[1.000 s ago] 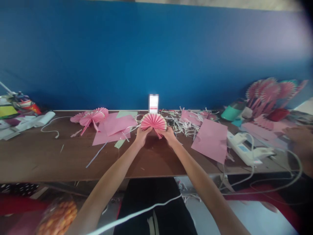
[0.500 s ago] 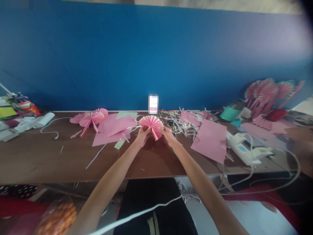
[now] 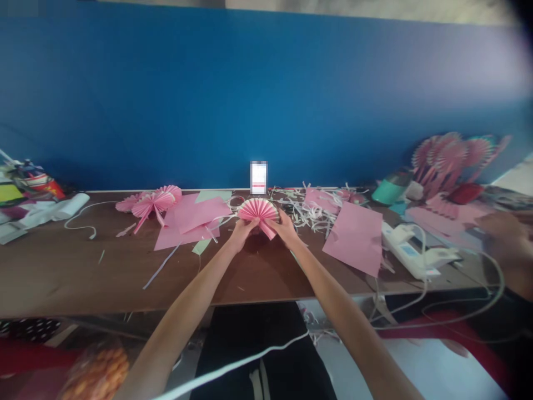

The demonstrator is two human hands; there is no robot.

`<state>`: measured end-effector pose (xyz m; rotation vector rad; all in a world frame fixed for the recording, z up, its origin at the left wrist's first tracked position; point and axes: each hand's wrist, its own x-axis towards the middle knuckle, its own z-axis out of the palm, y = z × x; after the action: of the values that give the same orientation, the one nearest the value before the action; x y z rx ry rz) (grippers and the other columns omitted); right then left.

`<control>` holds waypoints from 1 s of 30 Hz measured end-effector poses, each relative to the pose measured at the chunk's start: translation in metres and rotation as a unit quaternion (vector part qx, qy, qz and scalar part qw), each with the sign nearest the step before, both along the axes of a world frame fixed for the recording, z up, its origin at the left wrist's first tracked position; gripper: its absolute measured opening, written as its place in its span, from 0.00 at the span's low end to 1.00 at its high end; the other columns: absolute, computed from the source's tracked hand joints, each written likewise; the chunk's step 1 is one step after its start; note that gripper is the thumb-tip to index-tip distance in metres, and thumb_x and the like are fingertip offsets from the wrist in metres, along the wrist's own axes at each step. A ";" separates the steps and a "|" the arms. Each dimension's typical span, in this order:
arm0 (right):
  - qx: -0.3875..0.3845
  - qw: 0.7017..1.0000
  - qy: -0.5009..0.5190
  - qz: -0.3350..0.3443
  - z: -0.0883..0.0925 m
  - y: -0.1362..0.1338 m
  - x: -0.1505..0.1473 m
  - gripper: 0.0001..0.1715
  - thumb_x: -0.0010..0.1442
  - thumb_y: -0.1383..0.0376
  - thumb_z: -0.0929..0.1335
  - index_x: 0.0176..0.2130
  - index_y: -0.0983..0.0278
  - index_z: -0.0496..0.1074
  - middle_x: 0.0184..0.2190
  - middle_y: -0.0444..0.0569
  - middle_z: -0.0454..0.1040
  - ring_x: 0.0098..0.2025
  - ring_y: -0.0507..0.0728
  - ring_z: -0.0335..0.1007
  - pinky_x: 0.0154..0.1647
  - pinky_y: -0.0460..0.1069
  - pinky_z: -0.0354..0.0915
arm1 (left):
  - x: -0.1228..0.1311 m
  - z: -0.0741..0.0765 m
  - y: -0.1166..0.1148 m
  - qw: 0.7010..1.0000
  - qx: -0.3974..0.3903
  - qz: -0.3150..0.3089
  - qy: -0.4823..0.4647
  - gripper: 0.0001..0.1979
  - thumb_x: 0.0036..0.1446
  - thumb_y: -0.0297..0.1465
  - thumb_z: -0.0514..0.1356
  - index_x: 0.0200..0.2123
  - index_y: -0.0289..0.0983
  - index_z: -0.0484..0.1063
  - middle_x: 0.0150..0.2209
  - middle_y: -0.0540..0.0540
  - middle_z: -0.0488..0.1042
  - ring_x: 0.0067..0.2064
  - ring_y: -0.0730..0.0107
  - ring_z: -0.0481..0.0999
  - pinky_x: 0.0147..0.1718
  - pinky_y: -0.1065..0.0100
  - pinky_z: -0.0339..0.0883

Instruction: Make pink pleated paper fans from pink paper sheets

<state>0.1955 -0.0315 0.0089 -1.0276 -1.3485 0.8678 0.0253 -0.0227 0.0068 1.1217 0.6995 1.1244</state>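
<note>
A pink pleated paper fan [image 3: 257, 210], spread into a half circle, stands over the middle of the brown table [image 3: 62, 272]. My left hand [image 3: 241, 230] pinches its lower left edge. My right hand [image 3: 283, 228] grips its lower right part, where a folded pink strip sticks out. Both hands are closed on the fan.
Pink paper sheets [image 3: 353, 238] lie right and left of my hands, with finished pink fans [image 3: 152, 203] at the left and white paper strips [image 3: 310, 211] behind. A white glue gun [image 3: 410, 253] with cables lies at the right. Another person's hand [image 3: 506, 244] is at the right edge.
The fan folded a little narrower and then spread again between my hands. The view shifted slightly; the hands stayed in the same place.
</note>
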 end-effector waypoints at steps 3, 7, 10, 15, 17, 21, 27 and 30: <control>0.006 1.000 0.006 -0.019 -0.003 0.003 0.001 0.25 0.53 0.51 0.69 0.45 0.62 0.68 0.34 0.48 0.76 0.35 0.56 0.72 0.37 0.50 0.69 | -0.001 -0.002 0.003 0.999 0.012 0.049 0.012 0.18 0.47 0.39 0.68 0.38 0.34 0.73 0.35 0.45 0.77 0.33 0.70 0.75 0.32 0.69 0.70; 0.049 0.985 -0.121 -0.109 -0.006 0.003 0.007 0.19 0.59 0.53 0.64 0.46 0.62 0.68 0.29 0.46 0.74 0.32 0.56 0.71 0.35 0.50 0.66 | -0.004 -0.005 0.009 0.987 0.037 0.154 0.032 0.18 0.45 0.40 0.69 0.35 0.33 0.74 0.32 0.45 0.77 0.32 0.69 0.76 0.27 0.71 0.67; 0.079 0.963 -0.211 -0.148 -0.007 0.003 0.011 0.14 0.60 0.58 0.63 0.42 0.62 0.69 0.33 0.48 0.75 0.34 0.57 0.71 0.39 0.51 0.65 | -0.006 -0.006 0.012 0.980 0.028 0.195 0.008 0.20 0.42 0.40 0.70 0.36 0.34 0.74 0.32 0.45 0.78 0.33 0.65 0.78 0.27 0.69 0.68; 0.083 0.943 -0.286 -0.147 -0.006 0.002 0.011 0.12 0.59 0.63 0.62 0.41 0.61 0.70 0.36 0.49 0.75 0.34 0.57 0.70 0.40 0.51 0.64 | -0.006 -0.003 0.010 0.981 0.016 0.194 0.002 0.21 0.41 0.38 0.70 0.38 0.33 0.74 0.35 0.42 0.78 0.37 0.60 0.79 0.32 0.65 0.72; 0.085 0.942 -0.295 -0.136 -0.004 -0.001 0.010 0.12 0.60 0.63 0.61 0.42 0.60 0.71 0.37 0.49 0.75 0.35 0.58 0.70 0.40 0.51 0.64 | -0.004 -0.002 0.008 0.984 0.022 0.179 0.005 0.20 0.42 0.38 0.70 0.38 0.33 0.74 0.36 0.41 0.78 0.38 0.59 0.79 0.34 0.63 0.72; 0.090 0.936 -0.315 -0.130 0.002 -0.007 0.009 0.12 0.61 0.63 0.61 0.41 0.60 0.71 0.39 0.50 0.74 0.38 0.58 0.69 0.42 0.50 0.63 | -0.002 -0.001 0.005 0.991 0.000 0.135 -0.011 0.19 0.46 0.38 0.68 0.39 0.34 0.72 0.37 0.42 0.77 0.37 0.61 0.79 0.37 0.60 0.73; 0.033 0.878 -0.330 -0.345 0.020 0.000 0.046 0.15 0.56 0.66 0.61 0.42 0.63 0.70 0.43 0.55 0.71 0.47 0.63 0.63 0.48 0.55 0.60 | -0.008 -0.005 0.005 0.944 0.074 0.291 0.136 0.20 0.45 0.34 0.67 0.43 0.36 0.71 0.40 0.44 0.75 0.43 0.60 0.74 0.49 0.57 0.65; -0.091 0.830 -0.304 -0.459 0.035 0.003 0.095 0.24 0.50 0.64 0.65 0.48 0.65 0.67 0.48 0.59 0.67 0.50 0.66 0.61 0.51 0.60 0.58 | -0.012 -0.007 0.007 0.906 0.124 0.342 0.214 0.29 0.44 0.32 0.67 0.51 0.40 0.66 0.52 0.43 0.69 0.53 0.57 0.68 0.55 0.57 0.58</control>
<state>0.2909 -0.0290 0.0434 -1.9789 -1.0427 -0.0965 0.0130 -0.0162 0.0002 1.4074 1.3996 1.6064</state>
